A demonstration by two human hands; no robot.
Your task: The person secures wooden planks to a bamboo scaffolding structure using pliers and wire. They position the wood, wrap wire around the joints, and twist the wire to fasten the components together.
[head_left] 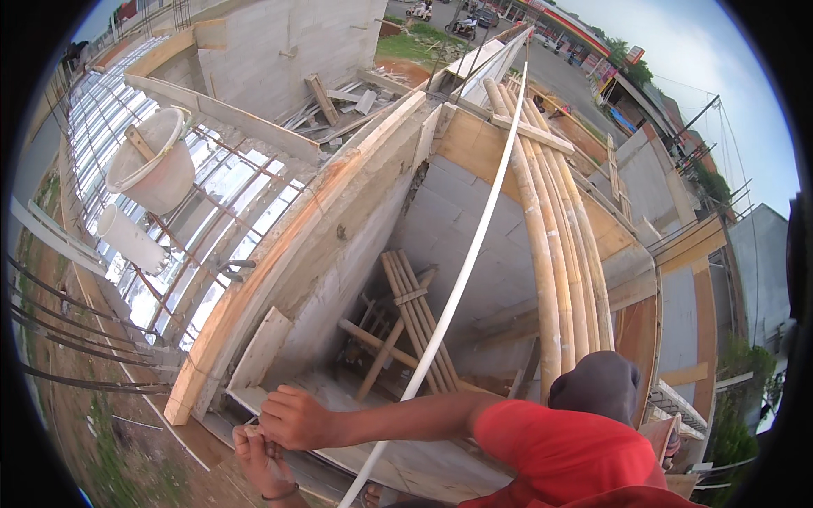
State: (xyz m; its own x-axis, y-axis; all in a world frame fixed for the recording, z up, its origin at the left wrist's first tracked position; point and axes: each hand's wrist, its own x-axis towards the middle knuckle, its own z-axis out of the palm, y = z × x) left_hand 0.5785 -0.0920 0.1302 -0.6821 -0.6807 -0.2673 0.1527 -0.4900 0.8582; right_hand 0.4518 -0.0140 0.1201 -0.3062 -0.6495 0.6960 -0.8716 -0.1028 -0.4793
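Observation:
My right hand is closed, reached across to the left at the end of a red-sleeved arm. Just below it my left hand, with a dark band at the wrist, is also closed, its fingers against the right ones. What they pinch is too small to make out. Both hands are beside the lower end of a wooden formwork board and a thin upright plank. A long white pipe runs diagonally beneath my right forearm.
Bamboo poles span the opening at right, above a deep block-walled space. My grey-clad knee is near their lower end. On rebar at left are a white bucket and a white pipe piece. Bent rebar ends jut out.

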